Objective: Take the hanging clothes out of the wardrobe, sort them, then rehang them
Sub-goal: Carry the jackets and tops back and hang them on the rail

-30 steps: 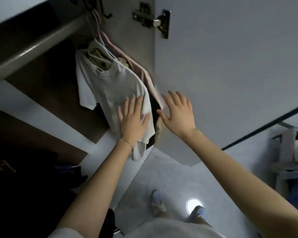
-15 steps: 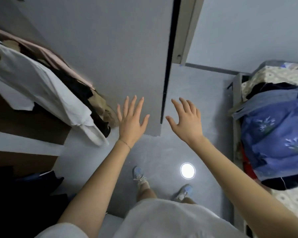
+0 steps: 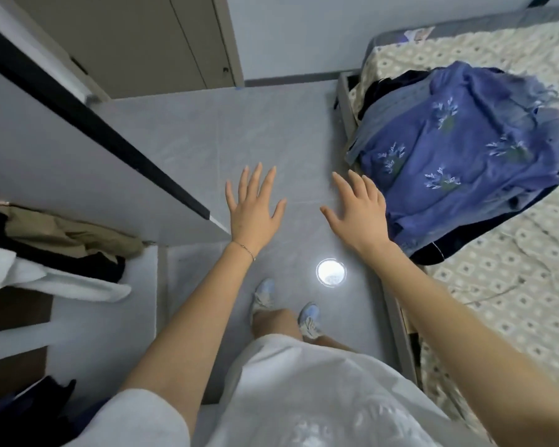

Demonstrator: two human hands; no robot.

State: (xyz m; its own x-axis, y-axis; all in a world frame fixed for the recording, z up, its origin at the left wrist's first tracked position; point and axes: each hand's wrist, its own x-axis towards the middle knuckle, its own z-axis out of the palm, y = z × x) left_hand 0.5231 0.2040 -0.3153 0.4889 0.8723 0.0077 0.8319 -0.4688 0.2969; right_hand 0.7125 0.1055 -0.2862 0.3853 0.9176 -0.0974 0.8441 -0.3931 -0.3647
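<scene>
Blue floral garment [image 3: 459,150] heaped on bed [image 3: 513,301], 2 o'clock. Hanging clothes [image 3: 62,250] seen in wardrobe [image 3: 104,333], 9 o'clock. Left hand [image 3: 255,208], right hand [image 3: 359,211] spread, nothing held. Removal judged unfinished; remaining clothes to be fetched next.

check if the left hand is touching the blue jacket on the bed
Apart: head view shows the left hand over bare floor, the right hand between it and the blue jacket.
</scene>
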